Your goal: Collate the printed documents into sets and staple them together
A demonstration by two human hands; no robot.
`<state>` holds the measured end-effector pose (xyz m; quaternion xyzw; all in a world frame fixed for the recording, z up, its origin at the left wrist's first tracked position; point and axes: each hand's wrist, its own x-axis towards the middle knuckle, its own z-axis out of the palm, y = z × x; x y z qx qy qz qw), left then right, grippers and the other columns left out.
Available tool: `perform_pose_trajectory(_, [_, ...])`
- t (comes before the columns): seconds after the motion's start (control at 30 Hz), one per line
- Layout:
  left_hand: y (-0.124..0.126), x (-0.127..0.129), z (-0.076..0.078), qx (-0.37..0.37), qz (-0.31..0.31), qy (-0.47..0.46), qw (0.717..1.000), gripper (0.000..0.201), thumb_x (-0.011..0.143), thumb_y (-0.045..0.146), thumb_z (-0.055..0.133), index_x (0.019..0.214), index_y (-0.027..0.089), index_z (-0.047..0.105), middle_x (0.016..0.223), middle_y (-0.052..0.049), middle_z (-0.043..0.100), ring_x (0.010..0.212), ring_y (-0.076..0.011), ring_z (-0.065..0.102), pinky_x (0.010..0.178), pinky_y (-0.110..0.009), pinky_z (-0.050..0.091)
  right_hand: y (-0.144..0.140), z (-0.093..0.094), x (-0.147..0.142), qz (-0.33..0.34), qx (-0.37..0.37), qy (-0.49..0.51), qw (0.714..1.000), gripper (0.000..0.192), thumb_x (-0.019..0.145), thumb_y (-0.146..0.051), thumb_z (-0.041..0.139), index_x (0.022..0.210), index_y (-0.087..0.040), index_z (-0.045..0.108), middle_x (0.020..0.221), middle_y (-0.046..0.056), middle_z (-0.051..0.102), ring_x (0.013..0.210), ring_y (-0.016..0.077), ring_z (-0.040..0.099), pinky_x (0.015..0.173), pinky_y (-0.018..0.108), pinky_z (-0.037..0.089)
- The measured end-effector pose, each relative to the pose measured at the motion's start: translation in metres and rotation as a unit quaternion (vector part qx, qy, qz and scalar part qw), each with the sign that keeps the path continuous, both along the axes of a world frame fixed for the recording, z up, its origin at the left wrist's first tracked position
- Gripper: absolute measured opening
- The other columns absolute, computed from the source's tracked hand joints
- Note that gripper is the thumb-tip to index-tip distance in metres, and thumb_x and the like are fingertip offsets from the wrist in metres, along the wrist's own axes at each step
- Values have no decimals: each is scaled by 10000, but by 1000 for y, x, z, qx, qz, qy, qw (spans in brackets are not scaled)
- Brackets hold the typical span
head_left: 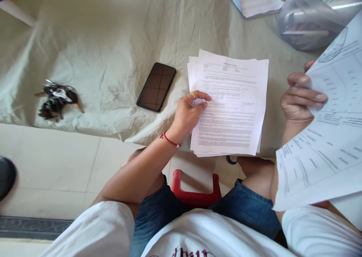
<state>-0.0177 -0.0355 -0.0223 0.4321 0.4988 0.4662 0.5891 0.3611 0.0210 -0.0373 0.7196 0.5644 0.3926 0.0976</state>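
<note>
Phone [156, 86] and, apparently, keys [58, 98] lie left of papers [230, 106].

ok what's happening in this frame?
A seated person is handling printed papers at a cloth-covered surface. The left hand pinches the left edge of a stack of printed sheets lying on the cloth. The right hand holds up separate printed sheets close to the camera. A dark phone lies face up left of the stack, and a bunch of keys further left. A clear plastic bag and a clipboard sit at the far right.
</note>
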Motion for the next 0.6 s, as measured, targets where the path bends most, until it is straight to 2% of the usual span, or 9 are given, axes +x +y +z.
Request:
perform_pose_trajectory(0.03, [0, 0, 1, 0, 1, 2, 1000, 113, 821, 131, 756, 843, 241, 776, 793, -18, 682, 756, -193, 616, 733, -346, 511, 0, -1, 1, 0, 5, -8, 1000, 842, 942, -17, 682, 1621, -496, 549, 1098, -56, 840, 459, 54, 615, 364, 190, 510])
perform_pose_trajectory(0.17, [0, 0, 1, 8, 6, 9, 1000, 113, 819, 129, 749, 830, 237, 779, 774, -13, 664, 744, -184, 590, 722, -336, 489, 8, -6, 10, -1, 32, -174, 984, 700, 963, -112, 772, 1525, -509, 641, 942, -102, 803, 373, 21, 447, 342, 187, 447])
perform_pose_trajectory(0.2, [0, 0, 1, 10, 7, 10, 1000, 114, 820, 127, 746, 824, 236, 780, 769, -13, 662, 745, -184, 588, 719, -333, 487, 10, -7, 11, -2, 31, -189, 982, 691, 963, -122, 780, 1520, -508, 645, 916, -111, 795, 365, 21, 425, 341, 192, 440])
perform_pose_trajectory(0.27, [0, 0, 1, 12, 9, 12, 1000, 118, 823, 124, 741, 812, 234, 781, 773, -18, 665, 766, -188, 597, 723, -331, 491, 11, -6, 11, -10, 10, -157, 987, 710, 969, -108, 754, 1553, -489, 621, 930, -106, 808, 369, 33, 443, 339, 209, 437])
perform_pose_trajectory(0.43, [1, 1, 0, 16, 11, 14, 1000, 126, 837, 118, 737, 811, 226, 795, 807, -32, 691, 869, -213, 653, 784, -341, 528, 2, 4, 0, -15, -21, -13, 1000, 845, 962, -46, 673, 1675, -461, 489, 1138, -49, 846, 470, 62, 631, 375, 219, 510])
perform_pose_trajectory(0.6, [0, 0, 1, 13, 7, 20, 1000, 123, 853, 121, 736, 824, 223, 798, 798, -27, 702, 846, -207, 655, 800, -347, 546, -3, 10, -4, -33, -47, -28, 998, 778, 999, -43, 603, 1643, -474, 532, 1155, -67, 852, 458, 53, 613, 377, 205, 517])
